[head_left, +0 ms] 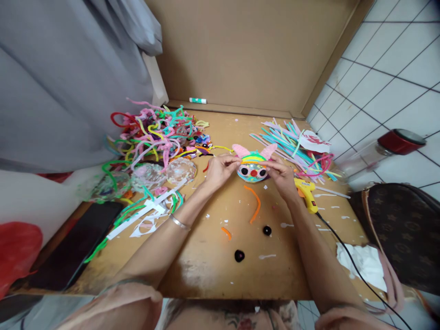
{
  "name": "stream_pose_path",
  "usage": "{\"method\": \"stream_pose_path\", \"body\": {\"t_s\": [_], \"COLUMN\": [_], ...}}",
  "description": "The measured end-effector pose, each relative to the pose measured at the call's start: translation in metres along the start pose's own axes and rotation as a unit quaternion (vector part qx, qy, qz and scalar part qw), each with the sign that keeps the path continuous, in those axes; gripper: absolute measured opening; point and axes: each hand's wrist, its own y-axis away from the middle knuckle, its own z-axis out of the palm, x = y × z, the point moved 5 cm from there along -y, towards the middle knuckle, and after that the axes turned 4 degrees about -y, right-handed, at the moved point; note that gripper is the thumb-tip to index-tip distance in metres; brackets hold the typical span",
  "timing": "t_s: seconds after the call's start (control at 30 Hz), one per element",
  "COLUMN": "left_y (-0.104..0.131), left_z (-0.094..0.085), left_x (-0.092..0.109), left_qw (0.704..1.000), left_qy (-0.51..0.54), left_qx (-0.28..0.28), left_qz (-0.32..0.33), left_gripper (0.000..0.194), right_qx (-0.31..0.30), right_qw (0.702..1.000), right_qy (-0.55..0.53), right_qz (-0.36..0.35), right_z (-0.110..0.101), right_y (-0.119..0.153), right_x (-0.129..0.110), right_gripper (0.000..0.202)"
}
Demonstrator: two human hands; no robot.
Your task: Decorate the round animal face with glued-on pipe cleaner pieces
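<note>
Small animal face [253, 178] between two hands, over the middle of the bench [206, 270], nearer its far edge than its near one. Left hand [220, 171]: thumb and fingertips pinched together on the left rim of the face. Right hand [282, 176]: similarly closed on the opposite rim, beside the end of an orange-yellow band [253, 159]. Separate hold on the band itself, not clearly distinguishable.

Progress, as judged: well advanced. Already in place: two pink ears, round black eyes, a red nose, green and teal bands across the brow. Seating of the orange-yellow band possibly unfinished. Loose, towards the near edge: a long curved orange strip [258, 201], a short orange strip [226, 233] and two black discs [267, 230], not attached to anything; intended use not shown.

Materials: fuzzy, bendable chenille in a tangled, many-coloured heap [161, 133] near the far left corner; straight pastel stems [283, 142] in a loose sheaf near the far right corner. Wrinkled, translucent, rounded shells [181, 172] in front of the heap; flat white paper offcuts [147, 210] nearer the left edge. Hard yellow glue gun [307, 192], black-corded, towards the right edge; soft crumpled tissue [363, 265] at the near right corner.
</note>
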Motion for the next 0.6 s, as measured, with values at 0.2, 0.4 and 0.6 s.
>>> {"method": "stream_pose_path", "body": {"t_s": [0.2, 0.4, 0.6], "left_y": [0.0003, -0.0003, -0.0003], "left_z": [0.0063, 0.0056, 0.0059], "left_x": [-0.0068, -0.0048, -0.0083], "left_qw": [0.996, 0.995, 0.985], "left_qy": [0.063, 0.073, 0.148], "left_qx": [-0.010, -0.024, -0.025], "left_qz": [-0.058, -0.065, -0.090], "left_gripper": [0.016, 0.015, 0.020], "right_qx": [0.008, 0.020, 0.020], "right_qw": [1.000, 1.000, 1.000], "right_qy": [0.012, -0.001, -0.013], "right_qz": [0.008, 0.006, 0.007], "right_z": [-0.0002, 0.0003, 0.0005], "right_y": [0.0000, 0.0009, 0.0005], "right_x": [-0.0018, -0.0007, 0.0024], "right_gripper": [0.021, 0.019, 0.018]}}
